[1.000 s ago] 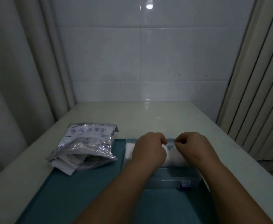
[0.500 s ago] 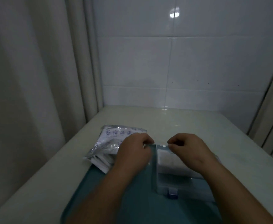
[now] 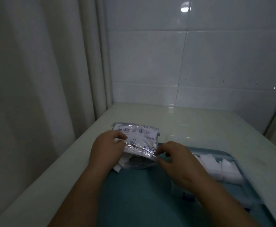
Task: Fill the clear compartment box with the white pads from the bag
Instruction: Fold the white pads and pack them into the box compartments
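Curtain [image 3: 36,79] hung at 9 o'clock in soft folds, beside the tabletop [image 3: 191,125], which was pale, glossy and hard. Your left hand [image 3: 107,150] gripped the bag [image 3: 139,138] on its left side, fingers [image 3: 118,135] curled over the top foil face. The bag was crinkly silver foil with blue printed icons, a flat pouch. It lay partly on the tabletop, near end over the teal mat [image 3: 142,194]. Its open mouth faced you at 6 o'clock, and the mouth's long edge ran roughly 10 to 4 o'clock between your two hands. White pads [image 3: 125,161] showed in the mouth, soft, thin and stacked flat; the count was not readable. Your right hand [image 3: 178,159] pinched the mouth's right corner, fingers clenched on the foil lip. Both hands touched the bag, and the right was nearer the box. The clear compartment box [image 3: 215,151] lay at 3 to 4 o'clock of the bag, apart from it. It was rigid see-through plastic, blurred, with white pads already in some compartments. Judgement: the next move needed the mouth held apart, one hand reaching in toward 12 o'clock, then the pad carried toward 3 o'clock.
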`<state>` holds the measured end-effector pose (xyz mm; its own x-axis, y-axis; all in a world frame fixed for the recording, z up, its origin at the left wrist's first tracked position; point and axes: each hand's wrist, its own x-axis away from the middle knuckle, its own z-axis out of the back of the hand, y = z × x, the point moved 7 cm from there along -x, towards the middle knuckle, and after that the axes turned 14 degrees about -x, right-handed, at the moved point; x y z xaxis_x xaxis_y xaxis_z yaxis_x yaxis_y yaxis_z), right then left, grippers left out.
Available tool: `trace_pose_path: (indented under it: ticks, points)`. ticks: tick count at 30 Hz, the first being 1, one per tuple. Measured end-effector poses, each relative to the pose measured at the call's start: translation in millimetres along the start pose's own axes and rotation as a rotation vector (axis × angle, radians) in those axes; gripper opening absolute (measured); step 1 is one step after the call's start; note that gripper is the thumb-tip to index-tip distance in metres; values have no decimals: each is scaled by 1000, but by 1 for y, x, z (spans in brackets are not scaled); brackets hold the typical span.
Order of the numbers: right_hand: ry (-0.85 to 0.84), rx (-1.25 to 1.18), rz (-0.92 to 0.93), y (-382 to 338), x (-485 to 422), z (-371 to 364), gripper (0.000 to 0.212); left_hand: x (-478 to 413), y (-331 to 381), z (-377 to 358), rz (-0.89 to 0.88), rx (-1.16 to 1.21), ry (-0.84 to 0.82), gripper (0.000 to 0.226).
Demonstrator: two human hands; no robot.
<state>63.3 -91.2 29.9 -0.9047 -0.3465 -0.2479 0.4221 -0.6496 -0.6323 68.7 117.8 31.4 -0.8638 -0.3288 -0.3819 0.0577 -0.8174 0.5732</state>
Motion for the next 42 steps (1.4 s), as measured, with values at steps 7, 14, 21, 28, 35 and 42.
trace_pose_path:
  ticks: [7,14,21,28,35,42]
  points:
    - [-106,55,130,-29,4,-30,29,-8,-27,4,169,224,-20,30]
    - [-226,105,216,-62,5,-69,38,-14,-50,-7,316,325,-77,38]
    - [-304,236,168,-63,-3,-96,44,-14,-56,-18,365,330,-128,33]
    - [-283,345,128,-55,-11,-110,37,-16,-57,-22,333,305,-133,25]
    - [-280,384,177,-56,-10,-118,42,-16,-56,-23,332,288,-132,25]
    - [-305,419,163,-55,-10,-123,46,-15,-57,-24,325,268,-136,21]
